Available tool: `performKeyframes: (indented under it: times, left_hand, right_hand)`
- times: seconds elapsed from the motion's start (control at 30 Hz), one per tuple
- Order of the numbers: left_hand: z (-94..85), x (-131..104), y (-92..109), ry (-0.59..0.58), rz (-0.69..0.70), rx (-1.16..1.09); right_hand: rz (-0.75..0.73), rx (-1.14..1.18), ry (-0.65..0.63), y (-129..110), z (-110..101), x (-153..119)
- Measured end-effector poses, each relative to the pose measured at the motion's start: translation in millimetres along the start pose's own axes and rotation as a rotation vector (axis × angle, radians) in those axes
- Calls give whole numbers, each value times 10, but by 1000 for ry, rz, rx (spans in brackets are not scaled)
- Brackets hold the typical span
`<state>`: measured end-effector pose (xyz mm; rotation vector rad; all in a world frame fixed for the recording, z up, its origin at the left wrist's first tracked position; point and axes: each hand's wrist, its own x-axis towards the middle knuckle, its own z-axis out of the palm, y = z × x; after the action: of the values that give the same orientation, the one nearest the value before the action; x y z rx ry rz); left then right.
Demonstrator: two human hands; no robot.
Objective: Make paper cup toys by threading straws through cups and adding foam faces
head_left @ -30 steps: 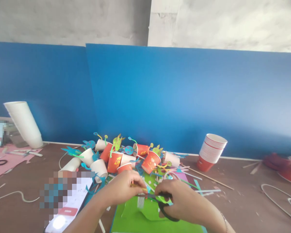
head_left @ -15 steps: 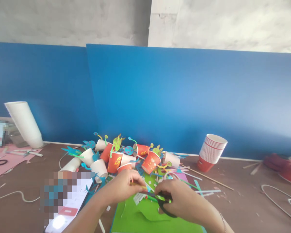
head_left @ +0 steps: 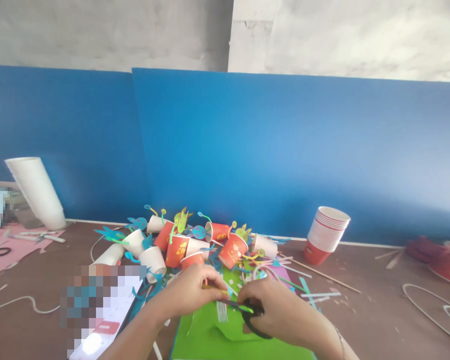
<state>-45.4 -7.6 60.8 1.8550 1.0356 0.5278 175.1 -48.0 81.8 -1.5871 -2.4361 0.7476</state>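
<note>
My right hand is closed round the black handles of a pair of scissors, whose blades point left. Fingers pinched, my left hand holds a small yellow paper piece right at the blade tips. Whether the blades touch or cut it I cannot tell. A small whitish striped piece shows just below the blades. Green paper lies flat under both hands. Beyond them sits a heap of red and white paper cups, among them a red cup, with blue and yellow-green paper shapes attached.
A stack of paper cups stands at the back right, and a tall leaning white stack at the back left. A lit phone lies left of my left forearm. Thin sticks and paper scraps lie to the right. A blue partition closes off the back.
Both hands stay nearly in place, with the scissors and yellow piece still held. The whitish striped piece below the blades has turned more upright and shifted slightly right.
</note>
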Motion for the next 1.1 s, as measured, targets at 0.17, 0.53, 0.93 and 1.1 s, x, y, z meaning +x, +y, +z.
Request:
performKeyframes:
  times: [0.17, 0.53, 0.93, 1.1]
  left_hand:
    - [-46, 45, 63, 119, -17, -129]
    - [-125, 71, 30, 403, -63, -891]
    - [97, 46, 119, 200, -91, -829]
    - [110, 35, 124, 185, -25, -565]
  right_hand:
    - [19, -20, -15, 38, 16, 17]
    - [78, 272, 165, 62, -88, 74]
    - [12, 391, 218, 5, 46, 142]
    - [5, 401, 225, 17, 58, 136]
